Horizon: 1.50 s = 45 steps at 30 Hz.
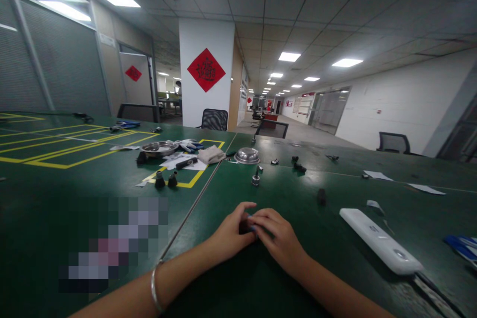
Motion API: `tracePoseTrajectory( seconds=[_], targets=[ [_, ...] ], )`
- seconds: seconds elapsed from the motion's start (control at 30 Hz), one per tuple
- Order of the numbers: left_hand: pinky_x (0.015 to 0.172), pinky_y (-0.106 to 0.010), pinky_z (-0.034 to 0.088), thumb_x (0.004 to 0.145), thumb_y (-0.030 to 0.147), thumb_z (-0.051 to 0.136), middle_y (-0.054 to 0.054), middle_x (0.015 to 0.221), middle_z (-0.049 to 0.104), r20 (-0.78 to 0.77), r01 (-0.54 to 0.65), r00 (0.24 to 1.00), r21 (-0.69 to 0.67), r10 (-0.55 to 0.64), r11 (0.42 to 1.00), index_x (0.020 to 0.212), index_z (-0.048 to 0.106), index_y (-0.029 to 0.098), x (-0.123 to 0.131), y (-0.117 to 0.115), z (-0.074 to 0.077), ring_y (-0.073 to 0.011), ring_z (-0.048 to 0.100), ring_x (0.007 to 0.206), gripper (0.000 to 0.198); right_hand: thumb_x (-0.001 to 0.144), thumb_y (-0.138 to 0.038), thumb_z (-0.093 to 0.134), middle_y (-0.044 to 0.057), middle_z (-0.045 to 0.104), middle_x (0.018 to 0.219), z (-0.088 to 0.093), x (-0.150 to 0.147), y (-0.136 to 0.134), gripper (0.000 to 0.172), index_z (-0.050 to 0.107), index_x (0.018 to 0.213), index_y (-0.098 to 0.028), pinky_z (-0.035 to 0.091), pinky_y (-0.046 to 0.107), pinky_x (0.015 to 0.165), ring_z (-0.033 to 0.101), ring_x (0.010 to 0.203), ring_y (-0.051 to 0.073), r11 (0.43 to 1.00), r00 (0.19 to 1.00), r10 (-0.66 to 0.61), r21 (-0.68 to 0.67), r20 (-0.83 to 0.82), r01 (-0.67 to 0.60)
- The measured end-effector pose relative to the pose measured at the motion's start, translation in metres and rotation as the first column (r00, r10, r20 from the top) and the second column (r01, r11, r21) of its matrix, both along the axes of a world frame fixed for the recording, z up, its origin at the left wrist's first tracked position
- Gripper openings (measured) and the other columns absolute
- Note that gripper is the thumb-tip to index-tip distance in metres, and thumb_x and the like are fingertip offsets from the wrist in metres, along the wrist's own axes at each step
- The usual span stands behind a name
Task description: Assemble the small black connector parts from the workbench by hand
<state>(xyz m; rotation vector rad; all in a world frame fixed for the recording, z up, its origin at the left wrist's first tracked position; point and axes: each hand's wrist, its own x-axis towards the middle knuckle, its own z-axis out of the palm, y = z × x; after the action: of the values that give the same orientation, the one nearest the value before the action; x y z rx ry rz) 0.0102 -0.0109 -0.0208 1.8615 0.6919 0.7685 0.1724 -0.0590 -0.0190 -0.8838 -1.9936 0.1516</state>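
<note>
In the head view my left hand (234, 231) and my right hand (278, 239) meet over the near middle of the green table (208, 288). The left fingers and thumb curl towards the right, where the right fingertips touch them. Small bluish spots show between the fingertips; whether these are nails or a small thing I cannot tell. Both hands look closed, and their inner sides are hidden. A silvery bracelet (153, 288) circles my left wrist. Beyond the hands stands a small metal fitting (255, 179), with a shiny round metal dish (247, 155) behind it.
Two dark cone-shaped parts (160, 180) stand at left, before a metal plate (158, 148), gloves (190, 145) and a beige cloth (211, 154). A white power strip (380, 241) lies right. Black fittings (299, 166) are scattered beyond. Pixelation covers an object (115, 243) at left.
</note>
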Motion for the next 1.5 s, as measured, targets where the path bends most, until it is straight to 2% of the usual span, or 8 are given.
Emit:
tracePoseTrajectory(
  seconds=[0.23, 0.4, 0.6, 0.8, 1.07, 1.17, 1.3, 1.5],
  targets=[
    [0.075, -0.031, 0.045, 0.071, 0.014, 0.058, -0.001, 0.086, 0.057, 0.006, -0.003, 1.0, -0.008, 0.003, 1.0, 0.12, 0.037, 0.017, 0.001, -0.002, 0.003, -0.0164, 0.058, 0.081, 0.053, 0.084, -0.009, 0.046, 0.006, 0.057, 0.091, 0.002, 0.0, -0.002, 0.033, 0.06, 0.111, -0.023, 0.047, 0.032, 0.075, 0.054, 0.087, 0.018, 1.0, 1.0, -0.022, -0.002, 0.003, 0.022],
    [0.077, -0.031, 0.045, 0.071, 0.011, 0.057, -0.002, 0.089, 0.058, -0.018, 0.003, 1.0, 0.033, -0.002, 0.999, 0.12, 0.037, 0.017, 0.0, -0.001, 0.003, -0.0172, 0.058, 0.085, 0.053, 0.083, -0.014, 0.052, 0.005, 0.054, 0.084, 0.001, -0.001, -0.001, 0.025, 0.062, 0.105, -0.021, 0.046, 0.031, 0.07, 0.053, 0.08, 0.018, 0.994, 0.995, -0.099, -0.046, -0.002, 0.099],
    [0.073, -0.029, 0.044, 0.071, 0.009, 0.057, 0.001, 0.084, 0.056, -0.034, 0.001, 0.999, 0.078, 0.002, 0.997, 0.118, 0.037, 0.019, 0.0, -0.002, 0.004, -0.0153, 0.056, 0.079, 0.052, 0.084, -0.019, 0.051, 0.007, 0.05, 0.1, 0.005, -0.002, -0.007, 0.037, 0.048, 0.121, -0.02, 0.044, 0.033, 0.081, 0.051, 0.091, 0.019, 0.989, 0.996, -0.088, -0.121, -0.007, 0.087],
    [0.076, -0.028, 0.045, 0.076, 0.01, 0.051, 0.0, 0.089, 0.058, -0.115, 0.063, 0.992, 0.168, -0.043, 0.984, 0.128, 0.028, 0.026, -0.002, -0.005, 0.01, -0.0152, 0.057, 0.082, 0.059, 0.091, -0.022, 0.036, 0.007, 0.047, 0.105, -0.002, 0.002, -0.003, 0.032, 0.041, 0.123, -0.023, 0.043, 0.034, 0.084, 0.049, 0.096, 0.019, 0.984, 0.976, -0.161, -0.1, -0.146, 0.147],
    [0.084, -0.027, 0.044, 0.076, 0.013, 0.049, 0.0, 0.103, 0.061, -0.335, 0.082, 0.941, 0.364, 0.049, 0.928, 0.106, 0.053, 0.024, -0.003, -0.007, 0.027, -0.0165, 0.056, 0.094, 0.032, 0.091, -0.02, 0.032, 0.007, 0.044, 0.106, -0.005, 0.004, -0.002, 0.031, 0.039, 0.122, -0.023, 0.043, 0.034, 0.084, 0.048, 0.097, 0.019, 0.969, 0.94, -0.236, -0.127, -0.246, 0.21],
    [0.08, -0.025, 0.046, 0.076, 0.015, 0.05, 0.002, 0.1, 0.063, -0.442, 0.077, 0.888, 0.416, 0.128, 0.906, 0.105, 0.053, 0.024, -0.005, 0.008, 0.034, -0.0155, 0.059, 0.09, 0.03, 0.091, -0.018, 0.033, 0.006, 0.045, 0.105, -0.002, 0.004, -0.004, 0.031, 0.04, 0.12, -0.022, 0.043, 0.034, 0.083, 0.048, 0.094, 0.018, 0.976, 0.958, -0.203, -0.125, -0.204, 0.18],
    [0.08, -0.027, 0.046, 0.075, 0.018, 0.056, 0.001, 0.096, 0.065, -0.568, 0.035, 0.774, 0.479, 0.28, 0.877, 0.096, 0.058, 0.024, -0.02, 0.05, 0.048, -0.0179, 0.06, 0.09, 0.022, 0.089, -0.015, 0.034, 0.007, 0.044, 0.105, 0.002, 0.005, -0.008, 0.031, 0.041, 0.119, -0.021, 0.043, 0.034, 0.083, 0.047, 0.094, 0.018, 0.98, 0.972, -0.179, -0.118, -0.155, 0.162],
    [0.089, -0.044, 0.037, 0.073, 0.019, 0.054, -0.011, 0.104, 0.062, -0.605, -0.184, 0.488, 0.634, 0.63, 0.751, 0.095, 0.061, 0.014, -0.065, 0.11, 0.073, -0.032, 0.05, 0.106, 0.024, 0.085, -0.008, 0.037, 0.008, 0.043, 0.106, 0.006, 0.004, -0.012, 0.037, 0.043, 0.119, -0.02, 0.043, 0.035, 0.084, 0.047, 0.096, 0.019, 0.985, 0.985, -0.152, -0.099, -0.084, 0.143]
  ],
)
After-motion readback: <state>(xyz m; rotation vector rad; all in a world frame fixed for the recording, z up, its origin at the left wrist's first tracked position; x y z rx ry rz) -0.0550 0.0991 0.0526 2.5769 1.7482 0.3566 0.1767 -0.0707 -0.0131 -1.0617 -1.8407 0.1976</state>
